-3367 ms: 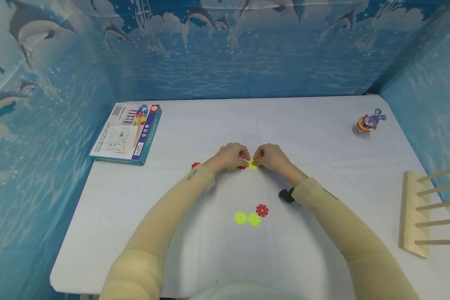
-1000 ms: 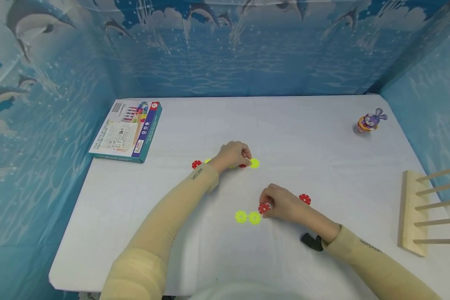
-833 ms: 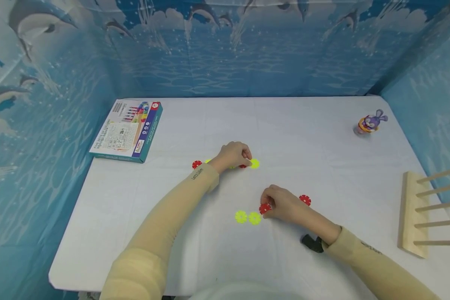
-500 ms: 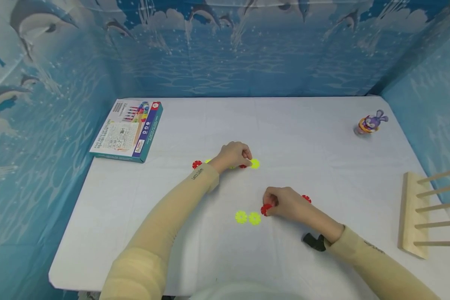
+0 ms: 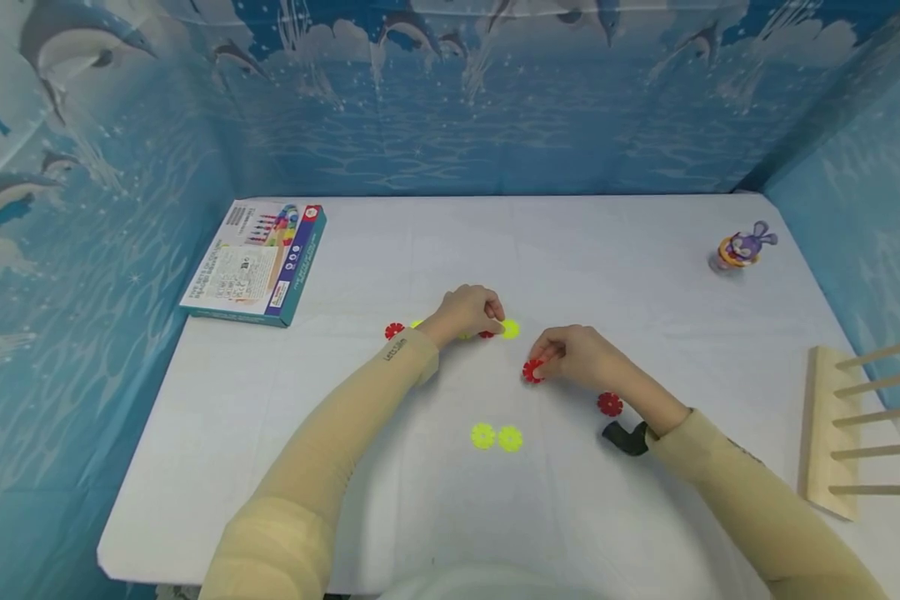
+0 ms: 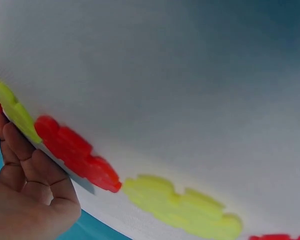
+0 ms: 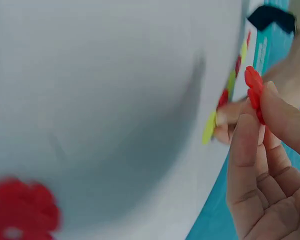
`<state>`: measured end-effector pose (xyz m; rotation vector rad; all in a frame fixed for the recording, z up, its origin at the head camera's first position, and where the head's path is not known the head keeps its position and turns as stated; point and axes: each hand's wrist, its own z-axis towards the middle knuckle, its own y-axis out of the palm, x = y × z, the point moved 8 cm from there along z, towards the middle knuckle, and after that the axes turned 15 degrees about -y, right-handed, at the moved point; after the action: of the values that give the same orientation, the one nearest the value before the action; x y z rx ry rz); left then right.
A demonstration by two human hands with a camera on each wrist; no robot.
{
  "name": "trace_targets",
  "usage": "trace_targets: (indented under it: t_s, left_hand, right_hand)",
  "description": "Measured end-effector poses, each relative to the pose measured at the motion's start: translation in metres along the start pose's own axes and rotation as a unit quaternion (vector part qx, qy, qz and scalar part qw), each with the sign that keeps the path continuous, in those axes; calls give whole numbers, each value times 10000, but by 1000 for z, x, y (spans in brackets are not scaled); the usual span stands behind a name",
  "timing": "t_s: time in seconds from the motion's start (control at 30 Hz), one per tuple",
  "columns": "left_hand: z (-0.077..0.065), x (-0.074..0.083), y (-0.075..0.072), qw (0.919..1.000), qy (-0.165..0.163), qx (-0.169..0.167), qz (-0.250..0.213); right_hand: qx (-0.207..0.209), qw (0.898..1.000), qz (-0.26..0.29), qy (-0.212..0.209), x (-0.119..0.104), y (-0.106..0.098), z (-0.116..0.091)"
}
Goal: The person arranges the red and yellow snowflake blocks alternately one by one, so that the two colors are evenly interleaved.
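Observation:
A row of alternating red and yellow notched flower-shaped discs runs across the middle of the table, partly hidden by my left hand (image 5: 465, 310). That hand pinches the row near its right-end yellow disc (image 5: 510, 329); the left wrist view shows a red disc (image 6: 77, 152) and a yellow disc (image 6: 182, 206) joined edge to edge. My right hand (image 5: 581, 357) holds a loose red disc (image 5: 532, 372) between thumb and forefinger, raised off the table in the right wrist view and apart from the row. Another red disc (image 5: 610, 404) lies under the right wrist.
Two loose yellow discs, one (image 5: 483, 435) beside the other (image 5: 510, 438), lie nearer the body. A flat box (image 5: 255, 262) lies at the back left. A purple rabbit toy (image 5: 742, 247) stands at the back right, and a wooden pegged rack (image 5: 832, 433) at the right edge.
My right hand left the row's yellow end, picked up the red disc beside the loose yellow ones, and has carried it away from the body towards the row. The left hand stays at the row.

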<state>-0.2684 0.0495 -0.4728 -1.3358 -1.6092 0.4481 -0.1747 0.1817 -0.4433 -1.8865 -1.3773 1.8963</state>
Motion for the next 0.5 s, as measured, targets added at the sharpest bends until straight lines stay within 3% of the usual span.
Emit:
trace_targets:
  t_s: [0.27,0.5]
  left_hand:
    - [-2,1,-1,10000,0,16,-67]
    - [-4,2,-3,10000,-13,33,-80]
  right_hand:
    - [273,9986,33,453,17,-28,28]
    - [313,9955,259,855,34,-35,41]
